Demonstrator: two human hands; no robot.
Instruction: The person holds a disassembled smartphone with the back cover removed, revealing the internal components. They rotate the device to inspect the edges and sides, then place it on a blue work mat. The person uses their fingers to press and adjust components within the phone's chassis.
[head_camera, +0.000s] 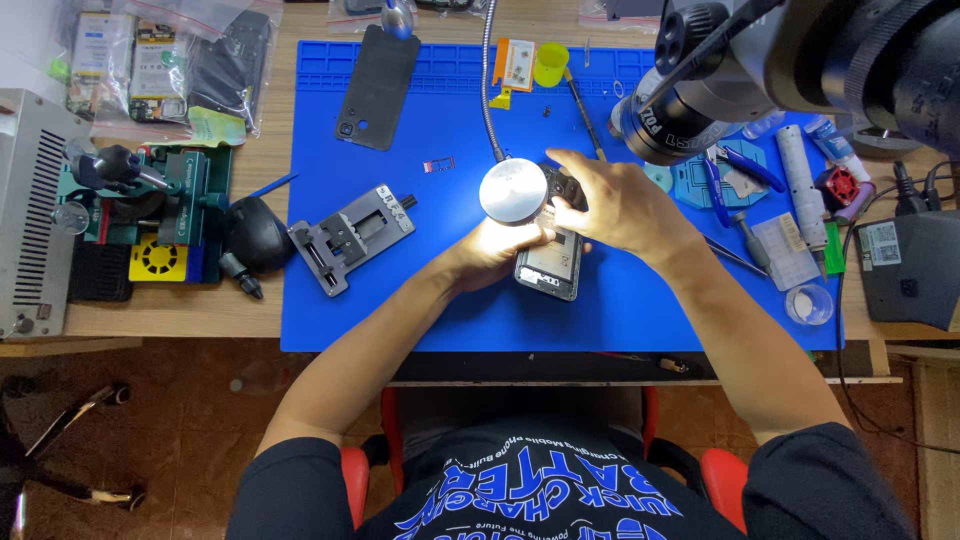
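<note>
An opened smartphone (549, 262) with its inner parts showing lies on the blue work mat (430, 300). My left hand (492, 249) grips its left edge, brightly lit by the round lamp head (513, 190) just above it. My right hand (608, 198) rests on the phone's upper end, fingers curled over it, index finger stretched toward the lamp. Whether a small tool is in the right fingers is hidden.
A black phone back cover (377, 87) lies at the mat's top. A metal clamp fixture (352, 236) and black blower (256, 235) sit left. A microscope (700, 80) hangs over the right, above tweezers, tubes and a small dish (808, 304). Bagged phone parts (160, 60) lie far left.
</note>
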